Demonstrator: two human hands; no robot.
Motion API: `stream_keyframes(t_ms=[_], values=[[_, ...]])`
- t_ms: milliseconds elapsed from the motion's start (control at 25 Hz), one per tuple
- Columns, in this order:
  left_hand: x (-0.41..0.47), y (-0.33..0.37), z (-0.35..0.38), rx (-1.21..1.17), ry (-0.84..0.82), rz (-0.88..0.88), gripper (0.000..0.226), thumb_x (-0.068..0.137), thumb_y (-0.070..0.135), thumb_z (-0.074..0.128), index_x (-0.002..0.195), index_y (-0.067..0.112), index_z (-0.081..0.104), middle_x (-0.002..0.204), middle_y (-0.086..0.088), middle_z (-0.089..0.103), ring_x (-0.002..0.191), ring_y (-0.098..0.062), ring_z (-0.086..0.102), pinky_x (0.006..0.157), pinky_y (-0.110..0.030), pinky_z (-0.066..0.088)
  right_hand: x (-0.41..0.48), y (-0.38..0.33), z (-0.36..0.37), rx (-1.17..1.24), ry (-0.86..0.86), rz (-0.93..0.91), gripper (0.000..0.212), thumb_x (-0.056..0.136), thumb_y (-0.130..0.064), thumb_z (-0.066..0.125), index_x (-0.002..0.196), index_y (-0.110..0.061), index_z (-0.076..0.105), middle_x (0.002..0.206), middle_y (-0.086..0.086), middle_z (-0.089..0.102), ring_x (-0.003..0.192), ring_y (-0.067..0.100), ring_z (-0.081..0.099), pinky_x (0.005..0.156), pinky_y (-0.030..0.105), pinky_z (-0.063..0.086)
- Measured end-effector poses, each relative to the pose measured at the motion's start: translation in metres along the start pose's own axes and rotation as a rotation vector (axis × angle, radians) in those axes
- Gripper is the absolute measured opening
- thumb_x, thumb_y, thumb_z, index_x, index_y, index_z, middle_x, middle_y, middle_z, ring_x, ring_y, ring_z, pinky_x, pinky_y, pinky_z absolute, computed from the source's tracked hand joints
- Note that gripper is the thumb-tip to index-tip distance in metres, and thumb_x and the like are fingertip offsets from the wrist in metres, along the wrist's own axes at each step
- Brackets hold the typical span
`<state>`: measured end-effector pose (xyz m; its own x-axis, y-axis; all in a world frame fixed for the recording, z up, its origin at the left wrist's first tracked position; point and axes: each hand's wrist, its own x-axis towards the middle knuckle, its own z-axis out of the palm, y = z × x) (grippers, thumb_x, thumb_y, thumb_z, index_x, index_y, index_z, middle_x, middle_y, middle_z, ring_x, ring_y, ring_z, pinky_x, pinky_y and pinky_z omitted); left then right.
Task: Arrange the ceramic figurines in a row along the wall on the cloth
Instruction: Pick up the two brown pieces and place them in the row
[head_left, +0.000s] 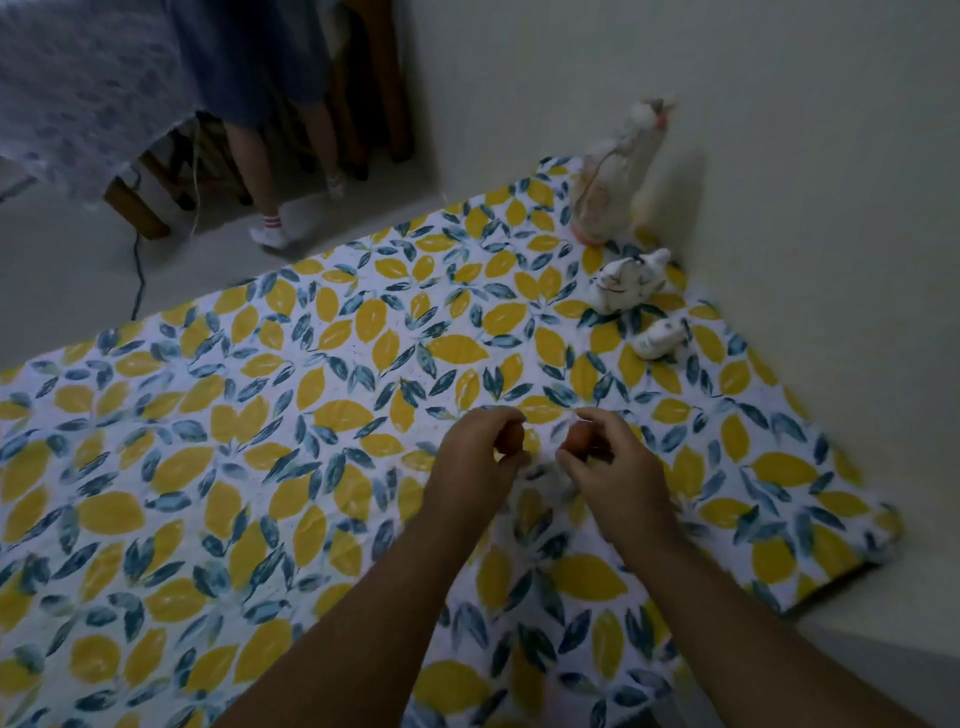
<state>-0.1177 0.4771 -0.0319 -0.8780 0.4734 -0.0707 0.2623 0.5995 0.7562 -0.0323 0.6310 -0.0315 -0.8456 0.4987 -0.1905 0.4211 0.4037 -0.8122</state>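
A lemon-print cloth (311, 467) covers the floor up to the pale wall (779, 156). Three white ceramic figurines stand in a row along that wall: a tall one (610, 176) at the far end, a medium one (626, 280) after it, and a small one (660, 338) nearest me. Over the middle of the cloth, my left hand (478, 457) is closed on a small brown figurine (511, 441). My right hand (613, 467) pinches another small brown figurine (579, 439). Fingers hide most of both pieces.
Another person's legs in white socks (270, 234) stand on the bare floor beyond the cloth, beside a draped table (93, 83) with wooden legs. A black cable (139, 280) runs across the floor. The cloth's right edge (831, 587) ends by the wall.
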Motion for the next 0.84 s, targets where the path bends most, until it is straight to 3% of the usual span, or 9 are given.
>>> stream_keyframes(t_ms=[80,200,280,480,600,840], values=[[0.025,0.029,0.034,-0.011,-0.071,0.071,0.040,0.084,0.013,0.079,0.122,0.014,0.066,0.110,-0.006,0.067,0.100,-0.024,0.061,0.089,-0.044,0.053,0.010,0.023,-0.033,0.020,0.106,0.067,0.048,0.091,-0.022,0.075,0.135,-0.023,0.058,0.135,0.008,0.063,0.123,0.027,0.060,0.097,0.042,0.055],[0.061,0.069,0.083,-0.027,-0.166,0.119,0.047,0.086,0.015,0.077,0.130,0.018,0.061,0.123,-0.006,0.067,0.111,-0.026,0.062,0.093,-0.044,0.054,0.029,0.059,-0.073,0.013,0.261,0.125,0.043,0.088,-0.020,0.078,0.128,-0.019,0.063,0.126,0.009,0.068,0.115,0.027,0.065,0.083,0.021,0.051],[0.083,0.090,0.110,-0.039,-0.190,0.174,0.042,0.085,0.014,0.079,0.124,0.015,0.064,0.119,-0.009,0.069,0.108,-0.028,0.064,0.089,-0.044,0.056,0.040,0.077,-0.091,0.029,0.328,0.147,0.040,0.088,-0.018,0.078,0.126,-0.018,0.064,0.123,0.008,0.069,0.111,0.025,0.066,0.080,0.013,0.047],[0.128,0.117,0.157,-0.038,-0.238,0.283,0.040,0.077,0.007,0.082,0.114,0.008,0.068,0.110,-0.014,0.072,0.101,-0.032,0.067,0.084,-0.049,0.058,0.051,0.109,-0.113,0.066,0.336,0.158,0.036,0.090,-0.016,0.074,0.121,-0.030,0.063,0.116,-0.001,0.069,0.106,0.021,0.066,0.086,0.040,0.059],[0.135,0.114,0.169,-0.015,-0.275,0.301,0.039,0.079,0.009,0.081,0.117,0.010,0.069,0.113,-0.011,0.072,0.103,-0.030,0.066,0.085,-0.047,0.057,0.052,0.117,-0.115,0.029,0.316,0.129,0.035,0.089,-0.017,0.074,0.119,-0.031,0.062,0.110,-0.007,0.068,0.103,0.018,0.066,0.084,0.035,0.059],[0.128,0.107,0.165,-0.028,-0.316,0.255,0.037,0.081,0.014,0.080,0.117,0.016,0.069,0.111,-0.005,0.073,0.103,-0.025,0.066,0.083,-0.037,0.056,0.046,0.120,-0.113,-0.002,0.330,0.137,0.034,0.088,-0.016,0.077,0.119,-0.024,0.065,0.108,-0.002,0.070,0.098,0.016,0.066,0.083,0.031,0.058]])
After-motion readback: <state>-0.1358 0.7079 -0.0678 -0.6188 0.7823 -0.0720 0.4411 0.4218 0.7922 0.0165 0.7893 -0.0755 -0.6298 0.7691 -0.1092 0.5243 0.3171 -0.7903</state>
